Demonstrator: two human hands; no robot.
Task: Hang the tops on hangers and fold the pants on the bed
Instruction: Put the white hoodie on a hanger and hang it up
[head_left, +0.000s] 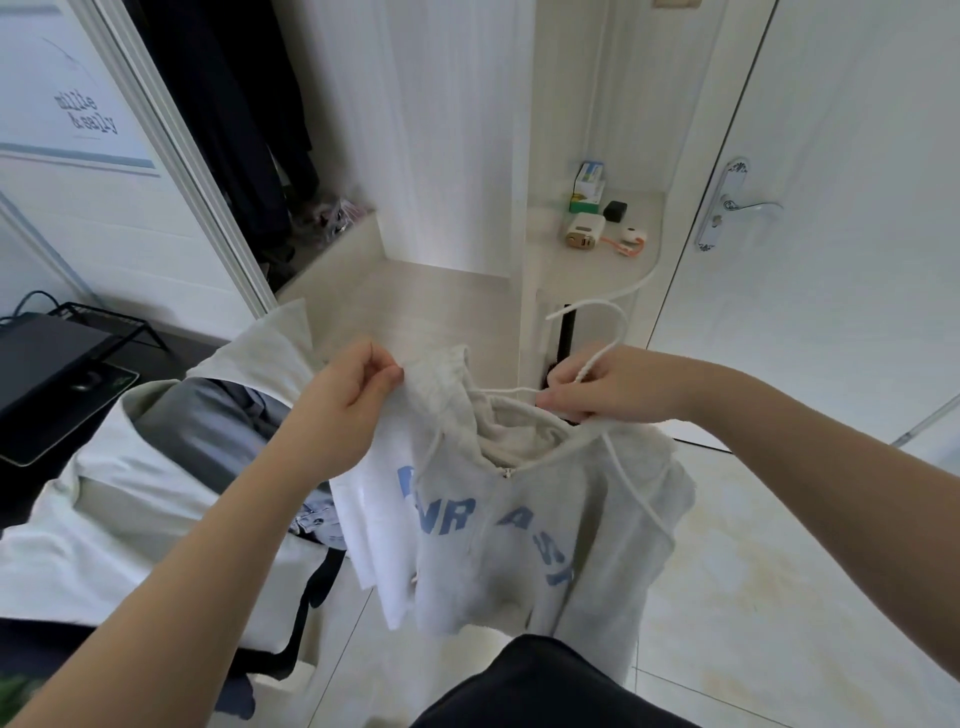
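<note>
Bare left hand (353, 395), right hand (608, 389); dark clothing (545, 686) (maybe navy).

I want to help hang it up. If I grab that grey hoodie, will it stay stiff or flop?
Probably floppy: the grey hoodie sags in folds below where the left hand pinches it and the right hand grips the white hanger. It looks thick, so likely a bit heavy. Its drawstrings dangle loose and may swing.

hoodie (519, 545) centre — hanger (602, 354) in its neck | clothes pile (197, 431) left | shelf (587, 265) behind | door (831, 208) right
</note>
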